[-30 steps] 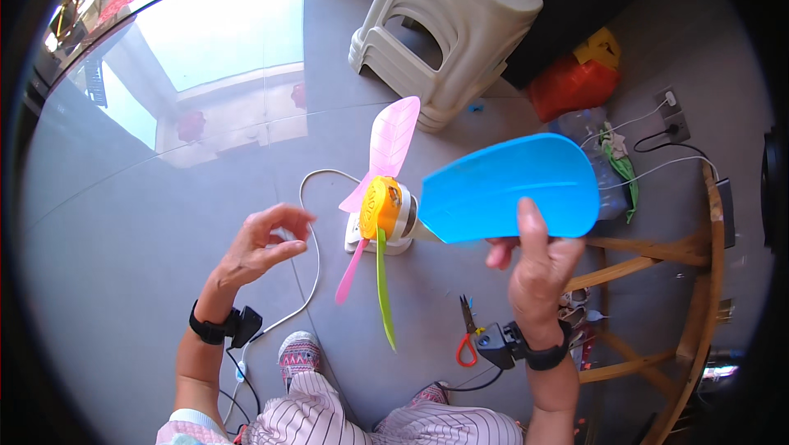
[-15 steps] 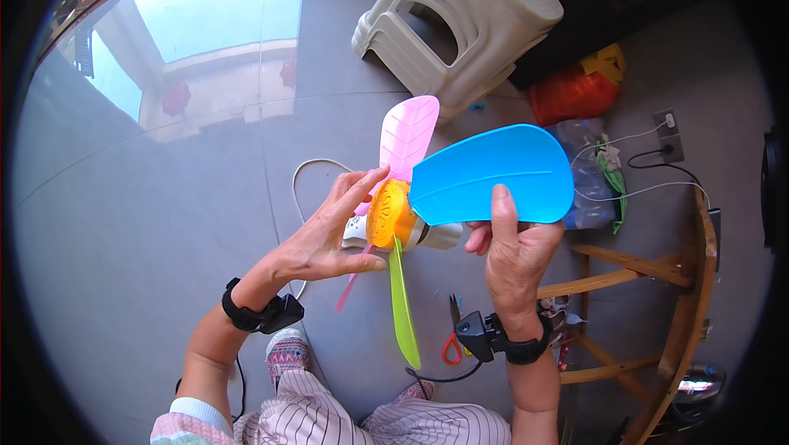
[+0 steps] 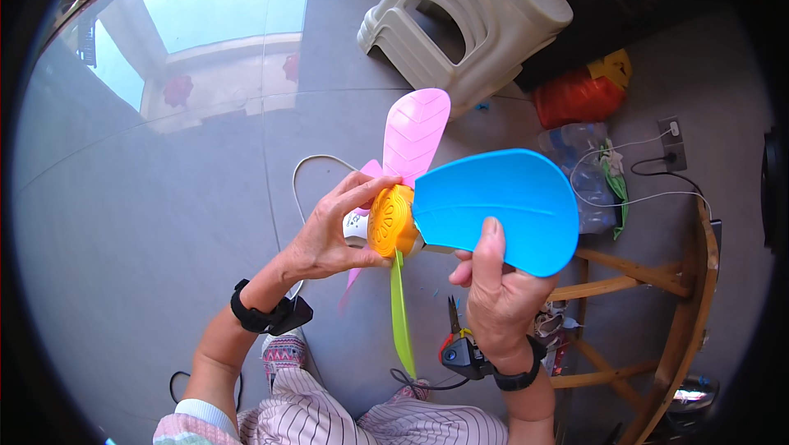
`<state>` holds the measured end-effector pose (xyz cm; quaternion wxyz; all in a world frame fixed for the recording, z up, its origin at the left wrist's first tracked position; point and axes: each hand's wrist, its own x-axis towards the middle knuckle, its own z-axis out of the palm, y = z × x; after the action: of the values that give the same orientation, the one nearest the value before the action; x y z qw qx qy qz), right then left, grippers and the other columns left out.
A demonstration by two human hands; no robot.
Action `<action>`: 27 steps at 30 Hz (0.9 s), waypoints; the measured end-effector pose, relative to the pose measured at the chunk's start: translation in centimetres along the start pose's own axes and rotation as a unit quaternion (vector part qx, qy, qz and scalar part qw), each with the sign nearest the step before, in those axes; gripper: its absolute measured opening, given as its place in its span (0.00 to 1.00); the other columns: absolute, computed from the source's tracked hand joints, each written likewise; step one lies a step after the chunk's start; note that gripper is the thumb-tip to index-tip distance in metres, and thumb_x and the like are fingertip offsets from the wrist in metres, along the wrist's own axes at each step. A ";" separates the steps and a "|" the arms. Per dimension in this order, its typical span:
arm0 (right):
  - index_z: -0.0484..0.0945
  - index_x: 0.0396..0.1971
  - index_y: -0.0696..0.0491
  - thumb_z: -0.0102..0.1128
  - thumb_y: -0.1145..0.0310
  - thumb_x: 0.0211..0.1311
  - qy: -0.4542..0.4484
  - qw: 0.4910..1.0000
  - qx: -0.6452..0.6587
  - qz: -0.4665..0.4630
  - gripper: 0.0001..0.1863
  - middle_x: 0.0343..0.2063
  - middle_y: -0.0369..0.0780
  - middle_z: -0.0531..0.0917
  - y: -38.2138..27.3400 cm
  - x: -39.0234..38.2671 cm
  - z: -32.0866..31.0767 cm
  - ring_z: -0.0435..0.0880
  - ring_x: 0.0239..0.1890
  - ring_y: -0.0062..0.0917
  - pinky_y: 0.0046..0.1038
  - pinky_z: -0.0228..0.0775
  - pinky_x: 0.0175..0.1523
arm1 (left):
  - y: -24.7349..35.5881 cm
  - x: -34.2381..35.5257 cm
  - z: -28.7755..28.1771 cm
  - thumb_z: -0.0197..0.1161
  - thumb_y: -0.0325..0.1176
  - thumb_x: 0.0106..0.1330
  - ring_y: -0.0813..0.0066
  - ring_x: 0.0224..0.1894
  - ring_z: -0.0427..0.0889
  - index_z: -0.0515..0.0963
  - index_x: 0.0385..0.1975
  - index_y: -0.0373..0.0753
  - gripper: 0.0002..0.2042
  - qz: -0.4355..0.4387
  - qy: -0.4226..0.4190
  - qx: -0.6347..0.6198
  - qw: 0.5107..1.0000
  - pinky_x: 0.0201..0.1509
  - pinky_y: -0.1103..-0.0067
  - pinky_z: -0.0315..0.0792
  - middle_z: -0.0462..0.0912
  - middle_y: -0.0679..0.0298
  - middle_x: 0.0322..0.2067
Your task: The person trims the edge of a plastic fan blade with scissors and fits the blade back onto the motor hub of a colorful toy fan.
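1. We see the blue blade (image 3: pixel 514 198) right of the middle of the view, its narrow end up against the yellow hub (image 3: pixel 389 223); whether it is fixed there or only touching, we cannot tell.
2. Our right hand (image 3: pixel 511 307) pinches that blade by its lower edge, thumb on the face, the other fingers curled behind (mostly hidden, so we cannot tell how they are spread).
3. Our left hand (image 3: pixel 329 229) spans the hub, forefinger along the top by the root of the pink blade (image 3: pixel 417 131), thumb underneath by the root of the green blade (image 3: pixel 402 313).
4. We judge the blue blade to be thin moulded plastic: light, fairly stiff, with a little spring across its broad end. Its smooth face could slip under the thumb.
5. We would take hold nearer the narrow root for finer control; gripping far out gives more leverage, which could strain the joint. The hub looks rigid, and its scalloped rim should give our fingertips something to bear on.
6. Around us, scissors (image 3: pixel 453 318) lie on the floor near the right wrist, and a pale plastic stool (image 3: pixel 514 1) stands beyond the pink blade.
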<state>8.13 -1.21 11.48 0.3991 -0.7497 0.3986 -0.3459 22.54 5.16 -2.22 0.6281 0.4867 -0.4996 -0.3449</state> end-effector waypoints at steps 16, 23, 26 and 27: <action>0.74 0.39 0.59 0.55 0.69 0.59 -0.001 0.997 0.034 0.066 0.11 0.24 0.38 0.80 2.3 -4.3 -0.4 0.79 0.20 0.20 0.20 0.71 0.27 | 0.7 0.9 -0.6 0.73 0.35 0.41 0.62 0.51 0.70 0.68 0.56 0.43 0.36 0.040 -0.027 0.038 0.998 0.57 0.68 0.66 0.72 0.58 0.49; 0.75 0.32 0.60 0.49 0.71 0.61 -0.009 0.998 0.000 0.064 0.09 0.21 0.39 0.79 1.7 -3.9 -0.5 0.76 0.16 0.21 0.22 0.69 0.24 | 0.2 0.9 -0.7 0.75 0.36 0.41 0.63 0.52 0.70 0.69 0.54 0.43 0.35 0.038 -0.031 0.033 0.998 0.54 0.69 0.68 0.72 0.59 0.50; 0.76 0.31 0.60 0.50 0.70 0.61 -0.002 0.996 0.000 0.086 0.09 0.20 0.39 0.79 1.0 -3.9 -0.3 0.76 0.17 0.21 0.22 0.69 0.24 | 0.1 0.8 -0.8 0.75 0.36 0.40 0.63 0.53 0.69 0.70 0.54 0.43 0.35 0.034 -0.032 0.037 0.998 0.57 0.67 0.66 0.72 0.60 0.51; 0.76 0.32 0.60 0.51 0.71 0.61 -0.011 0.995 -0.016 0.102 0.08 0.20 0.39 0.79 0.6 -3.8 -0.5 0.76 0.17 0.21 0.22 0.69 0.24 | 0.1 0.9 -0.8 0.75 0.36 0.40 0.63 0.53 0.69 0.70 0.54 0.43 0.35 0.034 -0.031 0.036 0.998 0.57 0.67 0.66 0.72 0.60 0.51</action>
<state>5.81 1.74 10.38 0.4251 -0.7151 0.4740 -0.2886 23.51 4.61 -1.92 0.6055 0.4810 -0.5475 -0.3199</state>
